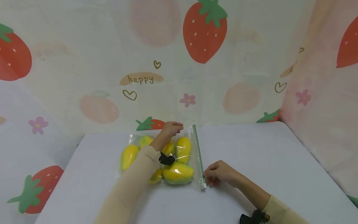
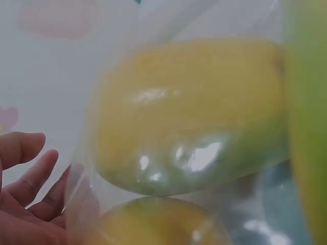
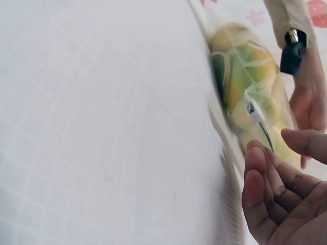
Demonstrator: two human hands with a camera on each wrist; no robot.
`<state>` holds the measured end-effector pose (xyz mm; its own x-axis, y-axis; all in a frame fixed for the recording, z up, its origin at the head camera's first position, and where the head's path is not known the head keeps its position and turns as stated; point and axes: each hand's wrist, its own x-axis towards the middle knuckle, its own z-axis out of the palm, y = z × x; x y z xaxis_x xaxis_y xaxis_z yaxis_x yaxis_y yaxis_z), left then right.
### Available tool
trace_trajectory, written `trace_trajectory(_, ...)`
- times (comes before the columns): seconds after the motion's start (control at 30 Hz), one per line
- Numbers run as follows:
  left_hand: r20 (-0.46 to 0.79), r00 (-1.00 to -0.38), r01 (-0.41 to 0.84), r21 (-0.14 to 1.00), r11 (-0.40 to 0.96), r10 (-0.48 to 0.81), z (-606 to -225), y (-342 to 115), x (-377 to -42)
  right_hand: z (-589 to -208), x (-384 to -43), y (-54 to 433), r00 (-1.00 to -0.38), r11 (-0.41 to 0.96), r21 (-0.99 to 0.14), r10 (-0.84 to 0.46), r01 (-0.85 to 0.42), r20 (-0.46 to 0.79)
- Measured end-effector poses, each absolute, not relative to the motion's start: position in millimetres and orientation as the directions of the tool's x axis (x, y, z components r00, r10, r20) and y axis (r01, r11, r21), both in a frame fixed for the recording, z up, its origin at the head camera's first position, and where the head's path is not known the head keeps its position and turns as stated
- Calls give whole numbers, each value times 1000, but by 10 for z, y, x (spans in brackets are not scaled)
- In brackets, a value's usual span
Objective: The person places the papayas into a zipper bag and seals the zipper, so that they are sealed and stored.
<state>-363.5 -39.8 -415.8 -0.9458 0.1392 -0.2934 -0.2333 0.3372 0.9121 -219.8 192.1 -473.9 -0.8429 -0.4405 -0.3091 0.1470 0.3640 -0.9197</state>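
Note:
A clear zip bag (image 1: 192, 183) lies on the table with several yellow-green mangoes (image 1: 178, 173) inside. Along its right side runs a green zip strip (image 1: 198, 149), and a white slider (image 1: 204, 186) sits at the near end. My left hand (image 1: 171, 128) is over the bag's far edge, its fingers loosely bent and holding nothing; the left wrist view has these fingers (image 2: 38, 178) beside the plastic. Close by the slider end is my right hand (image 1: 221, 172). Its thumb and fingers (image 3: 255, 186) stand apart, with nothing pinched between them; whether a fingertip touches the strip is unclear.
The white table (image 1: 251, 149) extends to both sides of the bag. Behind it hangs a strawberry-print cloth (image 1: 205, 34), with similar cloth along the left and right. Each wrist carries a black camera mount (image 1: 167, 159).

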Motion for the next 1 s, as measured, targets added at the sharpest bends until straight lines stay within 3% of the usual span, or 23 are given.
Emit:
trace_trajectory(0.33,-232,-949,-152,929,339,212,-4072,-617,-3343,-4730,-2299,1971,-870,371,-919,-402,130,-285)
trace_trajectory(0.7,-82,-990,-40,943,330,114,-4079,-909,-3041,-4677,-2445,2039,-927,424,-896,-272,128,-260)
trace_trajectory(1.0,-48,-997,-18,893,450,54,-4176,-1157,-2750,-4646,-2468,2113,-968,431,-898,-173,93,-184)
